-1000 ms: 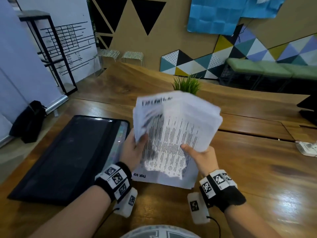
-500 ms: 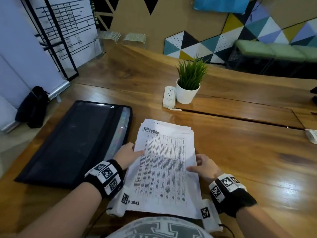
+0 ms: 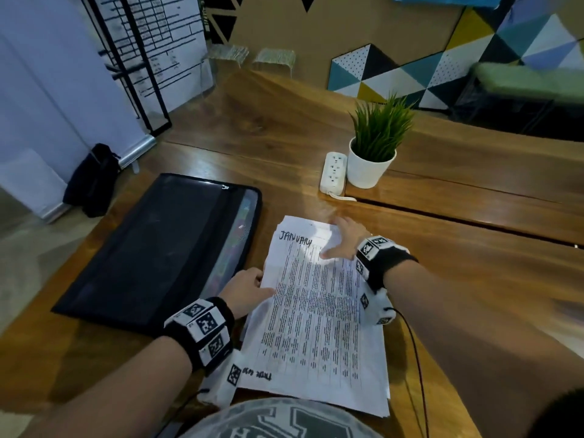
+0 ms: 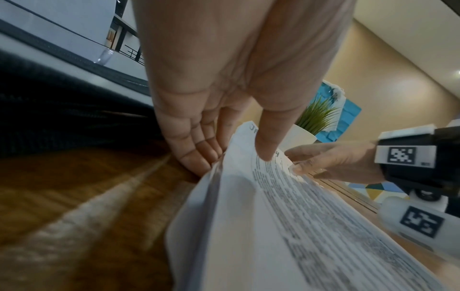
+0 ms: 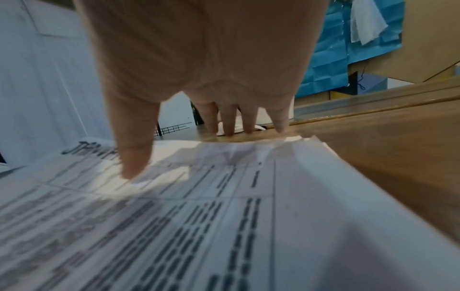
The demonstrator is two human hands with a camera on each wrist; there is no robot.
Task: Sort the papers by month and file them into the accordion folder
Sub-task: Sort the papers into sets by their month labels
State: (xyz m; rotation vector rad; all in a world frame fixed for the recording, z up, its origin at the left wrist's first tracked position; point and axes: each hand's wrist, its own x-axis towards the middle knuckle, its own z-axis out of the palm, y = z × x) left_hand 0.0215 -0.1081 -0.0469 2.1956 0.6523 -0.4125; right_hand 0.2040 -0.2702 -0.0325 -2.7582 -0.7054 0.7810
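Observation:
A stack of printed papers (image 3: 316, 327) lies on the wooden table (image 3: 474, 279) in front of me; its top sheet is headed "JANUARY". My left hand (image 3: 262, 281) pinches the stack's left edge, thumb on top and fingers (image 4: 196, 153) under it. My right hand (image 3: 338, 238) lies at the far right corner, with its thumb on the top sheet (image 5: 224, 226) and straight fingers (image 5: 229, 122) reaching past the far edge. The black accordion folder (image 3: 151, 248) lies flat just left of the papers, coloured tabs showing along its right side.
A potted green plant (image 3: 373, 162) and a white power strip (image 3: 333, 172) stand beyond the papers. A dark groove (image 3: 458, 219) runs across the table to the right. A black bag (image 3: 91, 181) sits on the floor at the left.
The stack, held up in both hands a second ago, now lies flat on the table. My right hand has moved from the near right edge up to the far corner.

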